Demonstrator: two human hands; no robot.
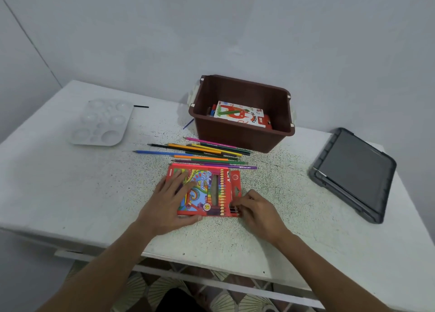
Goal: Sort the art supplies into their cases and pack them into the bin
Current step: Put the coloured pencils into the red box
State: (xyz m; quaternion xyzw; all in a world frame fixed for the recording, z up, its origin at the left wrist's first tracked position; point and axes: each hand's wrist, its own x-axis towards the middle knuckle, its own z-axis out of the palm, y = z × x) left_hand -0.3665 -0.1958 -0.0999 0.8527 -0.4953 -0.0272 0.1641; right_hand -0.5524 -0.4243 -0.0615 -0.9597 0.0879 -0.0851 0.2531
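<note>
left hand point(171, 205): nearest item, flat on the left half of the coloured pencil box point(207, 189). its fingers point(179, 177) are straight and spread and press the box down; the thumb runs along the near edge.

right hand point(256, 208): at the near right corner of the box, by the open flap end. fingers point(244, 201) curled; they appear to pinch the boxed pencils point(234, 209), whose dark ends stick out of the mouth. blurred here, so the grip is not certain.

box: red, lying flat on the speckled desk point(94, 194), near the front edge and between the two hands.

loose pencils point(202, 154): a rough sheaf just beyond the box, lying left to right, tips mostly left. blue, black, orange, yellow, green, pink and purple are seen. the nearest purple one is just beside the far edge of the box.

bin point(242, 137): brown, open, directly behind the sheaf. the oil pastel box point(237, 115) lies inside on the bottom, over some smaller items that are hard to make out.

one blue pencil point(188, 124) rests at the left foot of the bin.

grey lid point(353, 173): flat on the desk, far right, well apart from the bin.

white palette point(103, 122): far left, with a short black stick point(141, 106) just beside its far right corner.
</note>
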